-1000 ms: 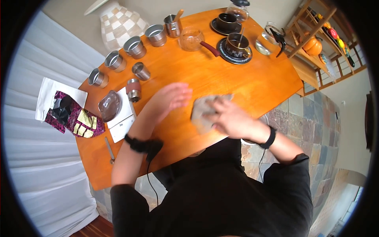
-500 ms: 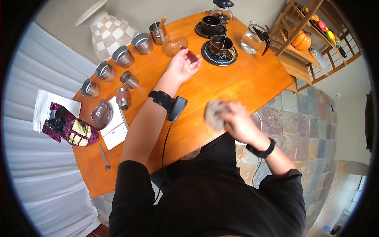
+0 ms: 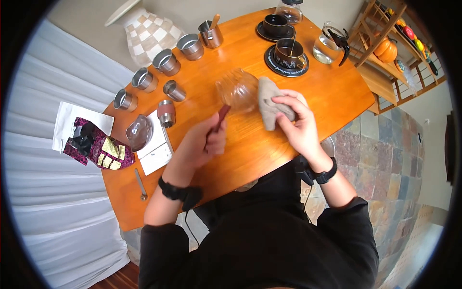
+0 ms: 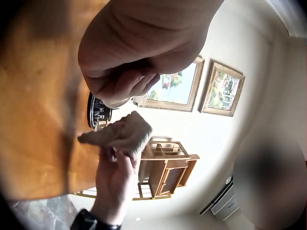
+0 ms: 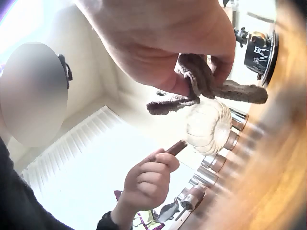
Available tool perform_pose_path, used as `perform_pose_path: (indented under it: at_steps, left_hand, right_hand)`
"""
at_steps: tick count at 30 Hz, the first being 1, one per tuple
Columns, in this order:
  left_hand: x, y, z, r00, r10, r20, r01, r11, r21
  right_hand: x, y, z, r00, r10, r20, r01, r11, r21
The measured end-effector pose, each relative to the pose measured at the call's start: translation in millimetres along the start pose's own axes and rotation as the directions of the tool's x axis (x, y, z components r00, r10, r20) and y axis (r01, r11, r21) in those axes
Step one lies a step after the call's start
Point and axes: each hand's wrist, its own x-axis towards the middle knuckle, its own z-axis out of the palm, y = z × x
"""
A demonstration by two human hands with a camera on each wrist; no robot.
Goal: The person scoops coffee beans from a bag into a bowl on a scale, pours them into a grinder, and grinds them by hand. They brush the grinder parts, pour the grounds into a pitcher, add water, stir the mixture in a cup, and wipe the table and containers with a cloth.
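Note:
My left hand (image 3: 204, 144) grips the dark red handle (image 3: 217, 123) of a clear glass pot (image 3: 239, 91). Its ribbed bowl is blurred in the head view and appears raised over the wooden table in the right wrist view. A folded grey cloth (image 3: 268, 98) is pinched between the thumb and fingers of my right hand (image 3: 301, 120), just right of the bowl. From the left wrist, the cloth (image 4: 122, 134) shows beyond my curled left fingers, which hide the pot.
Several metal cups (image 3: 166, 62) line the table's far left, with a steel pitcher (image 3: 211, 34) behind. Dark cups on saucers (image 3: 288, 71) and a water-filled glass jug (image 3: 327, 48) stand at back right. A white scale (image 3: 156, 156), coffee bag (image 3: 98, 147) and spoon (image 3: 140, 183) lie left.
My left hand reached out to the pot's handle, gripped it and brought the pot nearer. My right hand, earlier on the table with the cloth, has lifted it up beside the bowl.

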Motion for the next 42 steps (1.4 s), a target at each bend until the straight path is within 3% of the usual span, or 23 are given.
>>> perform_pose_path:
  at_steps: [1, 3, 9, 11, 13, 14, 15, 16, 17, 18, 21, 22, 23, 25, 27, 29, 31, 32, 33, 34, 39, 41, 42]
  left_hand:
    - [-13.7, -6.6, 4.8, 0.998, -0.056, 0.032, 0.057, 0.998, -0.029]
    - [-35.1, -23.9, 16.0, 1.000, -0.029, -0.003, 0.029, 0.998, 0.058]
    - [-71.7, -24.8, 13.0, 0.993, 0.022, -0.117, 0.006, 0.972, 0.235]
    - [-77.7, -29.1, 11.7, 0.991, -0.012, -0.131, 0.043, 0.969, 0.242]
    - [-85.7, -32.5, 0.6, 0.993, -0.092, 0.068, 0.083, 0.990, 0.118]
    - [-85.9, -34.7, -4.8, 0.992, -0.102, 0.073, 0.093, 0.989, 0.118]
    - [-85.6, -37.0, -10.8, 0.984, -0.084, 0.156, 0.066, 0.991, 0.117]
    - [-85.2, -38.8, -14.0, 0.970, -0.062, 0.236, 0.036, 0.993, 0.113]
    - [-84.1, -39.8, -14.0, 0.969, -0.064, 0.238, 0.038, 0.993, 0.114]
    - [-82.3, -40.3, -13.1, 0.975, -0.018, 0.222, -0.020, 0.986, 0.166]
    - [-77.8, -40.4, -16.8, 0.976, 0.027, 0.215, -0.073, 0.975, 0.209]
    - [-76.4, -40.1, -17.7, 0.974, 0.019, 0.224, -0.064, 0.978, 0.198]
    - [-76.7, -38.1, -12.0, 0.976, 0.015, 0.218, -0.060, 0.978, 0.200]
    - [-82.1, -31.8, 6.5, 0.995, 0.071, 0.070, -0.097, 0.836, 0.540]
    - [-86.5, -28.4, 12.2, 0.996, 0.079, 0.037, -0.086, 0.814, 0.574]
    - [-88.2, -28.1, 13.2, 0.994, 0.110, 0.006, -0.091, 0.788, 0.609]
    - [-88.8, -29.3, 13.6, 0.988, 0.127, -0.086, -0.052, 0.804, 0.593]
    - [-88.7, -28.1, 16.0, 0.985, 0.142, -0.100, -0.055, 0.802, 0.595]
    - [-88.2, -27.3, 19.7, 0.971, 0.227, -0.081, -0.072, 0.594, 0.802]
    - [-88.0, -25.8, 21.8, 0.955, 0.296, -0.035, -0.068, 0.331, 0.941]
    - [-88.6, -21.8, 25.6, 0.954, 0.286, -0.091, 0.016, 0.256, 0.967]
    - [-85.6, -20.1, 27.7, 0.951, 0.289, -0.111, 0.046, 0.224, 0.974]
    - [-83.8, -21.6, 26.6, 0.946, 0.299, -0.122, 0.052, 0.231, 0.972]
  right_hand:
    - [1.6, -3.1, 9.0, 0.997, -0.060, -0.044, 0.058, 0.998, -0.037]
    - [1.8, -10.4, 20.2, 0.989, -0.139, 0.043, 0.144, 0.980, -0.136]
    - [7.5, -21.2, 28.5, 0.964, -0.137, 0.228, 0.116, 0.988, 0.104]
    - [13.8, -25.1, 22.9, 0.942, -0.032, 0.334, -0.039, 0.978, 0.205]
    - [16.0, -22.9, 18.6, 0.903, 0.119, 0.413, -0.269, 0.906, 0.327]
    - [15.1, -20.0, 17.9, 0.848, 0.219, 0.482, -0.479, 0.706, 0.522]
    - [15.3, -15.2, 17.8, 0.774, 0.278, 0.569, -0.631, 0.421, 0.652]
    - [11.7, -13.1, 20.4, 0.775, 0.049, 0.630, -0.629, 0.163, 0.760]
    - [12.6, -23.9, 25.3, 0.732, -0.183, 0.656, -0.679, -0.110, 0.726]
    - [0.9, -46.0, 27.3, 0.741, 0.241, 0.627, -0.669, 0.185, 0.719]
    - [-12.5, -39.0, 35.9, 0.786, 0.483, 0.386, -0.618, 0.620, 0.483]
    - [-12.4, -16.2, 42.2, 0.754, 0.285, 0.592, -0.651, 0.204, 0.732]
    - [-19.2, -4.7, 45.0, 0.766, 0.277, 0.580, -0.637, 0.210, 0.741]
    - [-30.5, 13.3, 50.9, 0.789, 0.261, 0.557, -0.610, 0.223, 0.760]
    - [-38.5, 19.6, 50.8, 0.707, 0.032, 0.706, -0.700, -0.108, 0.706]
    - [-36.1, 20.8, 51.9, 0.616, -0.253, 0.746, -0.773, -0.378, 0.510]
    - [-30.6, 14.1, 53.2, 0.550, -0.421, 0.722, -0.814, -0.465, 0.349]
    - [-34.7, 0.6, 50.4, 0.564, -0.139, 0.814, -0.729, -0.547, 0.412]
    - [-38.5, -5.1, 47.1, 0.514, 0.159, 0.843, -0.632, -0.594, 0.498]
    - [-43.1, 13.5, 47.4, 0.520, 0.296, 0.801, -0.622, -0.512, 0.592]
    - [-38.0, 18.9, 22.7, 0.598, 0.235, 0.766, -0.627, -0.459, 0.630]
    - [-40.5, 30.9, 15.0, 0.672, 0.234, 0.703, -0.623, -0.333, 0.707]
    - [-40.2, 34.0, 12.1, 0.685, 0.335, 0.647, -0.623, -0.191, 0.759]
